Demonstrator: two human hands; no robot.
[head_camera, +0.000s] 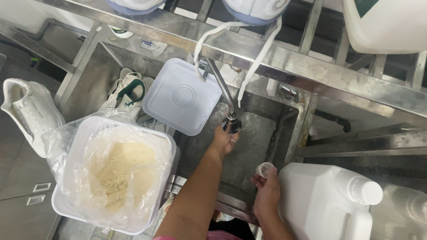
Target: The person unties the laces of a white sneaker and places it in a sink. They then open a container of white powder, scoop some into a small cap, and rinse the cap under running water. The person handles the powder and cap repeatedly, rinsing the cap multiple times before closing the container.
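I see the left hand (223, 140) clamped on the flexible faucet nozzle (232, 121) to aim it into the sink (255, 142), the right hand (268, 189) pinching a small clear cup (264, 170) just below-right, beside the white jug (326, 211).

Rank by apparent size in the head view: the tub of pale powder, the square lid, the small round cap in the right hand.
1. tub of pale powder, though it sits nearest the camera
2. square lid
3. small round cap, held by the right hand

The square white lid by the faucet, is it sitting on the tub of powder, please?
No, the square white lid leans at the sink's edge, and the tub is open.
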